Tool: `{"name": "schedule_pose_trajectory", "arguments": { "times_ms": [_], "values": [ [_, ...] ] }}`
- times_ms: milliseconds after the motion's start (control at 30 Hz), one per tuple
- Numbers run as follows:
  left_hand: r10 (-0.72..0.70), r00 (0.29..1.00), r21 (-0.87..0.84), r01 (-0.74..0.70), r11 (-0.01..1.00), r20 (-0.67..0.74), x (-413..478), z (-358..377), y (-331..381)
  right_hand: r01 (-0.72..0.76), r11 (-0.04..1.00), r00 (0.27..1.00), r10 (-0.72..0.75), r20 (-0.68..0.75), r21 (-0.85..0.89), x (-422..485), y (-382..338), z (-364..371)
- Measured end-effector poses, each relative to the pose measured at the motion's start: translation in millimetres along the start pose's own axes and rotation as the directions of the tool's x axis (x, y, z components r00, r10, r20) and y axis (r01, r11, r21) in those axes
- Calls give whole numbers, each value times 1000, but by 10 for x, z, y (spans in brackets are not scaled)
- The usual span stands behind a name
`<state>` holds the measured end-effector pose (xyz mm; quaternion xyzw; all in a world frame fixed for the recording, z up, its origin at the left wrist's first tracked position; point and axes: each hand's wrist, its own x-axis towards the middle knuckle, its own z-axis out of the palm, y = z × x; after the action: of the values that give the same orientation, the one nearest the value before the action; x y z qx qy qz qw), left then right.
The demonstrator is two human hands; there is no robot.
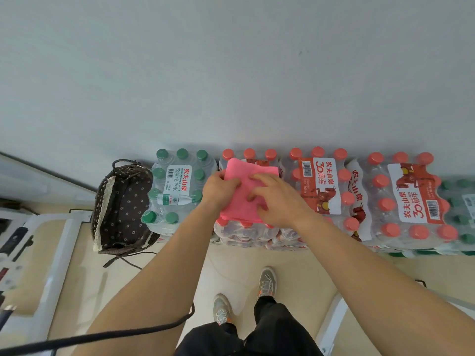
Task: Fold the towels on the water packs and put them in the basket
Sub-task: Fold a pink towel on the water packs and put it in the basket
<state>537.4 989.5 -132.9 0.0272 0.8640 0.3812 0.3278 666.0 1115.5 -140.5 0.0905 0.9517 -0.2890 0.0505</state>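
Pink towel [241, 206] sits part-folded on the red-capped water pack [246, 235], since it's flat enough to work on. My left hand [219, 187] fingers curl round the towel's edge to anchor it, and my right hand [279, 201] fingers are spread on top, pressing the fold. The basket [102, 191] is close by on the left for the drop.

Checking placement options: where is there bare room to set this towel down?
The basket is bare inside, beside the green-cap pack. Right of the towel, the nearer red-cap pack and farther red-cap pack have free tops. Crowded: the pack under the towel, beneath left hand and right hand.
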Motion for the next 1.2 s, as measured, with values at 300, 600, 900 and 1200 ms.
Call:
{"name": "schedule_pose_trajectory", "arguments": {
  "times_ms": [300, 600, 900, 1200],
  "values": [
    [99, 987, 194, -74, 978, -125, 175, -329, -187, 108, 982, 959, -62, 278, -153, 136, -136, 0],
    [75, 996, 255, -85, 963, 47, 181, -412, -229, 163, 956, 944, -80, 319, -244, 120, -253, 8],
    [143, 988, 233, -153, 960, 58, 154, -487, -157, 135, 955, 964, -66, 257, -263, 109, -270, -43],
    [193, 979, 329, -206, 922, 71, 177, -480, -114, -53, 996, 997, 57, 54, -70, 334, -314, -69]
  ]
}}
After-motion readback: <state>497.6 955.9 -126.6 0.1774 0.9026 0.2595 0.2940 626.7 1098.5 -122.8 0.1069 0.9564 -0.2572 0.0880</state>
